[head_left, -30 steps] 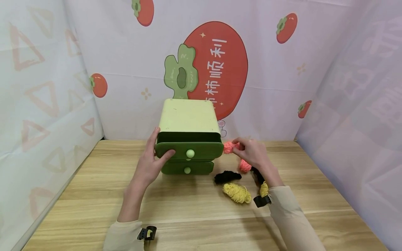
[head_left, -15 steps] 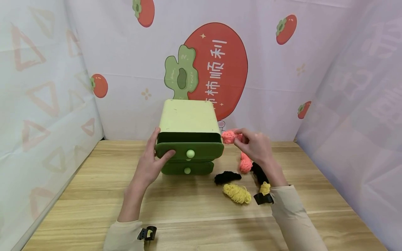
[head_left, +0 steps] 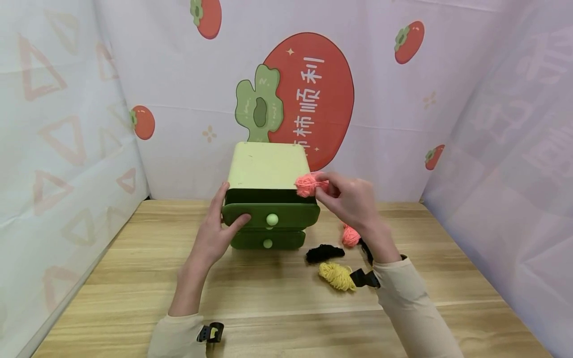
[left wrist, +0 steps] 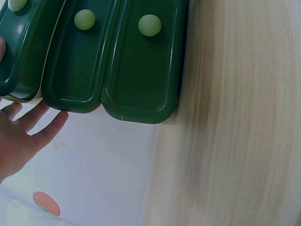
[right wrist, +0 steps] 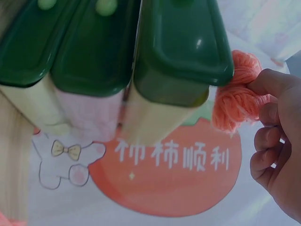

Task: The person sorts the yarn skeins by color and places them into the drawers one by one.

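Note:
A small pale-green cabinet [head_left: 267, 166] stands on the table with its green top drawer [head_left: 293, 215] pulled out. My left hand [head_left: 209, 232] rests at the cabinet's left side, thumb on the drawer front, the other fingers straight and spread against the side in the left wrist view. My right hand [head_left: 353, 201] pinches a coral-pink yarn skein [head_left: 307, 185] between thumb and fingers. The skein hangs over the right end of the drawer opening; in the right wrist view this coral skein [right wrist: 235, 101] appears beside the drawer's corner. What lies inside the drawer is hidden.
On the table, right of the cabinet, lie a black skein [head_left: 325, 252], a yellow skein [head_left: 335, 276] and another coral skein [head_left: 350, 236]. A further black skein [head_left: 366, 251] is partly behind my right wrist. Lower drawers [left wrist: 141, 70] are closed. A printed cloth backdrop [head_left: 385, 149] stands behind.
My right hand has lifted the coral skein from beside the cabinet and carried it left, over the drawer's right end. My left hand stays in place.

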Action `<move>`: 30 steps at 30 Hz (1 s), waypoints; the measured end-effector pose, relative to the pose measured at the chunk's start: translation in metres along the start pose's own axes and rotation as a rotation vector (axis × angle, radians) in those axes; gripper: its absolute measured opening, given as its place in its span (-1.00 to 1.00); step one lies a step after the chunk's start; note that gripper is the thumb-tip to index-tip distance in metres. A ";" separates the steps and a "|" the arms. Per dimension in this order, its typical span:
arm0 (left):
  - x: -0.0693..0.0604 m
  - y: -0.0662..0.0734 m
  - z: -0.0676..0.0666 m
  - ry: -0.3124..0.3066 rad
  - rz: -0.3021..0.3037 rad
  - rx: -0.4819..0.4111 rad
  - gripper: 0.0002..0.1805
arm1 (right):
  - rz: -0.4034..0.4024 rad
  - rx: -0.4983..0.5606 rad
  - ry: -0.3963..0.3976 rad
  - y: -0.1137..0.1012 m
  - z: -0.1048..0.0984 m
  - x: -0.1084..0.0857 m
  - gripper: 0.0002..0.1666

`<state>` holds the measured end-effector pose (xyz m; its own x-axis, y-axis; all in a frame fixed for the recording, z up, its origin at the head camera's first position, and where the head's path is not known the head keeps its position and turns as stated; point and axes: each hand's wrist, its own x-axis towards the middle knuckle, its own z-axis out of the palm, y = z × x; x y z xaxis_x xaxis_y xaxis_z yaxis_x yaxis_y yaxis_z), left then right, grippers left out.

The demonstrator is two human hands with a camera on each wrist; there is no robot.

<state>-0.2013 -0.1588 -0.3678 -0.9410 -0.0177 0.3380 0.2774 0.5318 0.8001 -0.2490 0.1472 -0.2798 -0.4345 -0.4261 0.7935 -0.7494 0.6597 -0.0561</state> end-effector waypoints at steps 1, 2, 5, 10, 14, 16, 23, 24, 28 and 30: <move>0.000 0.000 0.000 0.000 0.000 0.000 -0.01 | -0.005 0.006 -0.001 -0.003 0.001 0.003 -0.87; 0.000 0.000 0.000 0.000 -0.001 0.000 -0.01 | -0.012 0.014 -0.002 -0.006 0.002 0.006 -0.88; 0.000 -0.001 0.000 0.000 -0.001 0.000 0.00 | -0.037 0.029 -0.006 -0.016 0.007 0.014 -0.89; 0.000 -0.001 0.000 0.003 0.005 0.003 0.00 | -0.082 0.009 -0.032 -0.033 0.015 0.025 -0.88; 0.001 0.000 0.000 0.008 0.004 0.002 -0.01 | -0.110 -0.004 -0.049 -0.043 0.023 0.032 -0.88; 0.000 0.000 0.000 0.010 0.000 0.001 -0.01 | -0.116 -0.016 -0.055 -0.048 0.026 0.034 -0.88; 0.000 0.000 0.000 0.009 -0.009 0.011 -0.01 | -0.113 -0.018 -0.095 -0.059 0.037 0.039 -0.88; 0.000 0.000 0.000 0.009 -0.008 0.011 -0.01 | -0.111 -0.014 -0.105 -0.061 0.039 0.040 -0.88; 0.001 0.000 0.000 0.008 -0.004 0.012 0.00 | -0.101 -0.016 -0.154 -0.065 0.043 0.042 -0.86; 0.001 -0.001 0.000 0.006 -0.003 0.014 0.00 | -0.088 -0.019 -0.183 -0.066 0.044 0.043 -0.84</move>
<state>-0.2026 -0.1595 -0.3679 -0.9405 -0.0240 0.3389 0.2723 0.5432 0.7942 -0.2397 0.0579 -0.2689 -0.4528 -0.5865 0.6716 -0.7797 0.6258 0.0208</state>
